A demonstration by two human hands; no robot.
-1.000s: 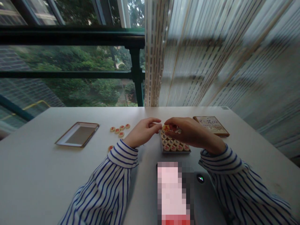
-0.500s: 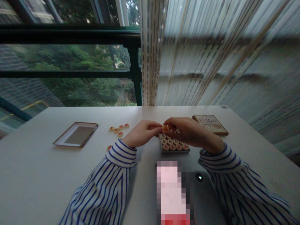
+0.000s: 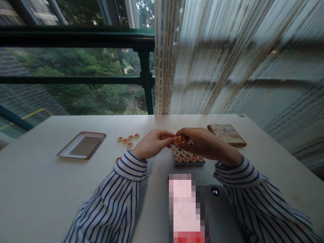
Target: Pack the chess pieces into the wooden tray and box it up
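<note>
Between the fingertips of both hands is a round Chinese chess piece [image 3: 177,140] with a red character, held above the upper left part of a tray [image 3: 189,164]. My left hand [image 3: 156,143] pinches it from the left, and my right hand [image 3: 204,141] has its thumb and fingers closed at its right side. Rows of chess pieces [image 3: 186,158], marked in red or black, fill the near part of the tray. My right hand hides much of the far part. Several loose red-marked pieces [image 3: 130,144] lie left of my left hand, one partly behind the sleeve.
On the left of the white table [image 3: 40,182] lies a shallow box lid [image 3: 84,145]. A flat box with writing on its cover [image 3: 227,134] sits at the right. A blurred-out phone-like device [image 3: 186,202] lies in front of the tray, with a small dark round object [image 3: 215,191] beside it.
The held piece has shifted very slightly left, and the right hand's fingers with it. Both hands otherwise keep the same place, and the loose pieces lie as before.
</note>
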